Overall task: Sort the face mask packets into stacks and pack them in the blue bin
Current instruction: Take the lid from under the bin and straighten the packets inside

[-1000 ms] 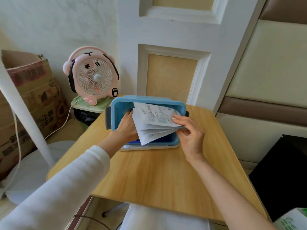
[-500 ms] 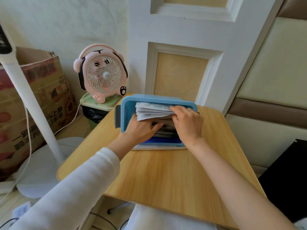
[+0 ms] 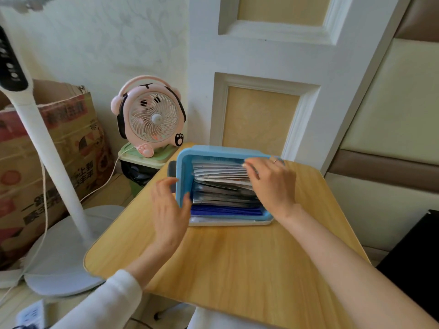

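The blue bin (image 3: 221,150) stands at the far side of the wooden table (image 3: 237,262). Packets stand on edge inside it in rows: white packets (image 3: 218,170) at the back, dark silvery packets (image 3: 221,194) in the middle, blue packets (image 3: 223,211) at the front. My left hand (image 3: 169,214) is at the bin's left wall with fingers spread and the thumb by the rim; it is blurred. My right hand (image 3: 273,184) lies over the right ends of the packets, fingertips on the white ones.
A white lid (image 3: 228,223) shows under the bin's front edge. Left of the table are a pink desk fan (image 3: 152,119), a standing fan's pole (image 3: 47,148) and a cardboard box (image 3: 71,138). A black object (image 3: 418,257) sits at the right. The wall is close behind the bin.
The white packets held fanned above the bin have gone down into its back row. My left hand has come out of the bin to its left wall.
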{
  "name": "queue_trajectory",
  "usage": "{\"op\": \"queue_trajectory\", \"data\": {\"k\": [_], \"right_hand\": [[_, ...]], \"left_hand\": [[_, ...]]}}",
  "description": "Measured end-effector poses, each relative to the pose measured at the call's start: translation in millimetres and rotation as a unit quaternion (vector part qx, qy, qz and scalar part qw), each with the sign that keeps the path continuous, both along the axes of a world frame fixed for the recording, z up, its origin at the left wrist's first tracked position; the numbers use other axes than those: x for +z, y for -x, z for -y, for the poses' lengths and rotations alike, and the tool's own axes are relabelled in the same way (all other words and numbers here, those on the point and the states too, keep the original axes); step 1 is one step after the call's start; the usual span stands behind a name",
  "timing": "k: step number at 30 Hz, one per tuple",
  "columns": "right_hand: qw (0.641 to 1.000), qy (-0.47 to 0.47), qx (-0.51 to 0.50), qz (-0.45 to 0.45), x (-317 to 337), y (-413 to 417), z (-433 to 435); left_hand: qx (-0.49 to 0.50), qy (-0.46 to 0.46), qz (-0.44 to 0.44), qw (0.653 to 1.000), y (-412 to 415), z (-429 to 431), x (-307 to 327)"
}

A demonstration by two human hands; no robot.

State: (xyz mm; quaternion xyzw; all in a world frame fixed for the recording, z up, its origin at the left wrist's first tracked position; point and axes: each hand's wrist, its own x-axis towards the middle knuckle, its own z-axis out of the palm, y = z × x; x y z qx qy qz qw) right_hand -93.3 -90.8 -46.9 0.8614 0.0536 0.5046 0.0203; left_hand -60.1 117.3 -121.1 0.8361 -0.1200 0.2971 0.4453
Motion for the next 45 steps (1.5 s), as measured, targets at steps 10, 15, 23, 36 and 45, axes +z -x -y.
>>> {"op": "queue_trajectory", "data": {"k": [10,15,23,36,45], "right_hand": [[0.939,0.043,0.012,-0.342,43,-49,13],[0.958,-0.091,0.065,-0.265,32,-37,36],[0.925,-0.368,0.015,-0.096,7,3,101],[0.841,-0.538,-0.034,0.054,-13,74,127],[0.792,-0.61,-0.018,0.011,-38,84,109]], "left_hand": [[0.029,-0.097,-0.226,0.969,-36,-5,-1],[0.033,-0.125,-0.125,0.984,-48,4,38],[-0.187,0.064,-0.144,0.97,-35,57,51],[-0.112,-0.552,-0.17,0.808,-62,29,-23],[-0.425,-0.063,-0.269,0.862,20,85,7]]}}
